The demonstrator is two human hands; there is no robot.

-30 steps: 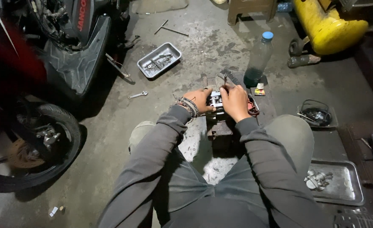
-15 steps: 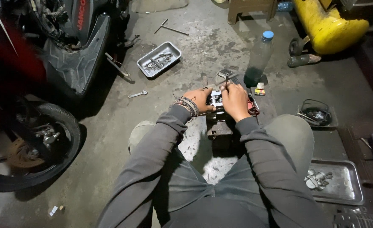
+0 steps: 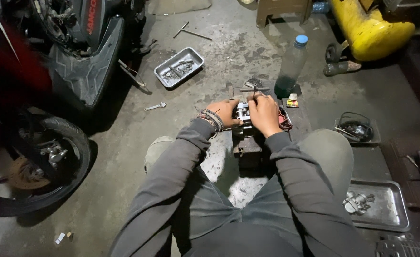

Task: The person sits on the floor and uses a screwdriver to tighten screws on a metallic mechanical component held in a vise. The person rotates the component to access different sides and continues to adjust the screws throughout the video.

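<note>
On the concrete floor (image 3: pixel 119 157) between the person's knees, a small dark block (image 3: pixel 248 147) is standing, and a small metal engine part (image 3: pixel 242 113) is resting on top of it. The left hand (image 3: pixel 224 113) is gripping the part from its left side, fingers curled around it and closed on the metal; a beaded bracelet (image 3: pixel 212 119) is sitting at that wrist. The right hand (image 3: pixel 263 113) is lying over the right side of the part, and its fingers are pinched shut on a T-handle tool (image 3: pixel 253 88) whose crossbar is showing just above the knuckles, with the shaft pointing down at the part. A reddish piece (image 3: pixel 285 120) is peeking out just beside the right hand.

Beyond the hands, a plastic bottle (image 3: pixel 291 64) with a blue cap is standing upright, with a small coloured box (image 3: pixel 292 103) lying at its foot. Farther left on the floor, a metal tray (image 3: pixel 178 67) is holding loose hardware, and a small wrench (image 3: pixel 155 106) is lying near it. A scooter (image 3: pixel 77 52) is filling the far left, its wheel (image 3: pixel 34 166) close to the left knee. By the right knee, another tray (image 3: pixel 386 209) is carrying a small metal assembly (image 3: pixel 358 202). A yellow tank (image 3: pixel 369 26) is lying toward the far right corner.
</note>
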